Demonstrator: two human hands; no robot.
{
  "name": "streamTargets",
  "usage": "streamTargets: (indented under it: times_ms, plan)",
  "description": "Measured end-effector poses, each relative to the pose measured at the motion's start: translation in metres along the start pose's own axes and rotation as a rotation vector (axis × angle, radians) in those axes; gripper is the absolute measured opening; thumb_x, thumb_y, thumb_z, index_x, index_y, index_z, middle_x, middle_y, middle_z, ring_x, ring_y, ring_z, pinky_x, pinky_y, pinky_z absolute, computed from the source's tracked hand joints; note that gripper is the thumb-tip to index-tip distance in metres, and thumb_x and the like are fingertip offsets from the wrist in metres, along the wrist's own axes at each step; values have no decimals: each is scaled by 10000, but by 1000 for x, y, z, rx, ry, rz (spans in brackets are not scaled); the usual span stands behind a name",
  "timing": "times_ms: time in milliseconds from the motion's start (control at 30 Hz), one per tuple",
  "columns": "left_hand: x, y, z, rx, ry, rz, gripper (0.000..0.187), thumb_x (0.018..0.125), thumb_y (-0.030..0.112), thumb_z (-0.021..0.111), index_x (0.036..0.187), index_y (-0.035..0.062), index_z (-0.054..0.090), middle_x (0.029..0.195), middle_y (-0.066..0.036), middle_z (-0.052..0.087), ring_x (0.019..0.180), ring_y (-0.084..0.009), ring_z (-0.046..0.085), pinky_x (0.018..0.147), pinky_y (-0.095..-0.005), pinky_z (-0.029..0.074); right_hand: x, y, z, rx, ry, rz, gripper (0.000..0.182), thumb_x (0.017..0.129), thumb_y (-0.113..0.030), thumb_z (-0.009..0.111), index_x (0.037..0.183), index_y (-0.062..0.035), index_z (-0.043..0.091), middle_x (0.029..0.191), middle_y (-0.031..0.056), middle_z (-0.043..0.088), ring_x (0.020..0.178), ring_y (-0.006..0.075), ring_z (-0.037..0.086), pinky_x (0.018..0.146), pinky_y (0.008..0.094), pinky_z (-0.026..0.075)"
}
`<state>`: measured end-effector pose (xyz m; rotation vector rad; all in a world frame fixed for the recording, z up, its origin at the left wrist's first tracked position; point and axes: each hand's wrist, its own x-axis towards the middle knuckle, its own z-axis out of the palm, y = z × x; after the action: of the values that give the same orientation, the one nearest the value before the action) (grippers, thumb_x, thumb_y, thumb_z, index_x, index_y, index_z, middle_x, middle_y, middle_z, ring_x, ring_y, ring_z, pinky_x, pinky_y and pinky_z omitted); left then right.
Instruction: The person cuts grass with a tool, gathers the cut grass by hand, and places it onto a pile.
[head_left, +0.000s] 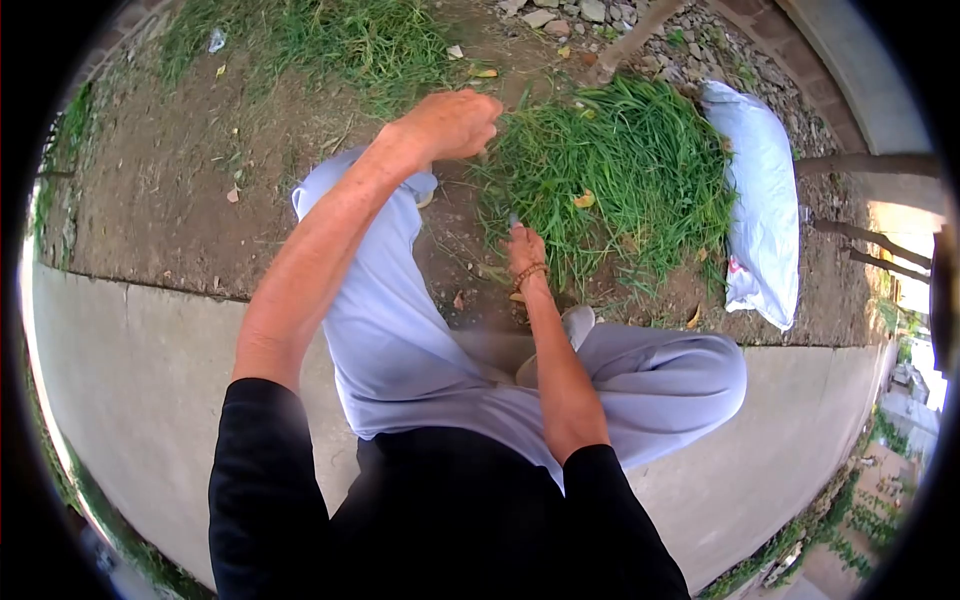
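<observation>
My left hand (450, 125) is closed in a fist above the dirt, at the left edge of a heap of cut-looking green grass (630, 170). Whatever its curled fingers hold, if anything, is hidden. Lower down, my right hand (525, 250), with a beaded bracelet (530, 276) at the wrist, is closed at the heap's near left side. A small greyish tip (515, 219) pokes out beyond its fingers; the kind of thing is too small to tell. Long blades of grass lie around that tip.
A stuffed white sack (760, 205) lies against the heap's right side. Thin tree trunks (635, 42) and rubble (590, 12) stand beyond. More grass (350, 45) grows at the back left. My bent legs (400, 300) rest at the concrete path's (160, 360) edge.
</observation>
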<state>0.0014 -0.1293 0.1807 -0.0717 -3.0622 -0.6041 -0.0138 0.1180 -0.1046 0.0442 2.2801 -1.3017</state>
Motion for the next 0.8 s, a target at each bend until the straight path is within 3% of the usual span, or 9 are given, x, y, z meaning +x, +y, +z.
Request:
streamTargets:
  times_ms: [67,133,267,367,467,500,600,667,800]
  plan:
    - [-2,-1,1,4,67,69,178,888,185,538,858,9,536,799,-173,619,821,-371,607,733,-478,474,-7,19,-20,-52,61,15,423,900,-359,472,877,27,642,782,161,638,709,308,612,657,408,461]
    - [-1,-2,5,-2,83,68,176,886,183,543,859,9,536,799,-173,618,823,-370,606,728,-479,473,-21,39,-42,233,233,82,327,912,-330,517,865,-23,620,569,2,474,436,118,408,405,278,302]
    - [0,5,-5,-4,-17,17,162,882,177,551,888,15,544,832,-173,617,861,-360,603,745,-474,475,-18,60,-47,220,309,58,339,909,-344,516,874,-21,615,559,4,465,404,109,382,375,276,277]
    - [-3,7,-8,-7,-21,16,160,882,177,550,908,18,549,833,-171,617,863,-358,604,745,-471,480,-27,24,-36,205,220,40,323,940,-333,485,956,-24,580,551,-12,452,384,93,375,340,272,267]
    - [-3,2,-1,15,71,53,165,883,181,548,907,18,550,812,-172,617,837,-369,606,732,-473,480,-56,-51,-34,418,121,122,327,873,-293,472,876,12,591,626,52,512,516,152,471,464,333,374]
    - [-3,1,2,12,69,53,165,883,181,548,907,18,550,812,-172,617,837,-369,606,732,-473,480,-50,-53,-28,466,68,94,320,894,-297,473,957,-2,579,622,28,492,480,115,437,413,308,331]
    - [-2,1,0,13,121,89,174,883,185,546,902,13,550,810,-174,618,842,-373,605,733,-477,477,-51,-85,-15,400,-4,120,342,902,-318,482,971,-1,591,634,36,504,485,128,448,419,316,343]
    - [-1,8,-10,-11,-48,-20,179,886,193,540,921,18,550,856,-175,622,894,-368,599,769,-478,476,-32,-63,-3,397,-15,132,365,903,-341,494,974,-3,611,639,42,516,502,130,459,446,318,360]
    - [-4,2,-3,-12,-9,6,176,883,189,540,920,18,551,852,-173,621,894,-368,600,766,-479,477,-25,-13,-19,220,18,175,404,894,-361,498,885,15,645,639,41,535,524,137,474,489,329,372]
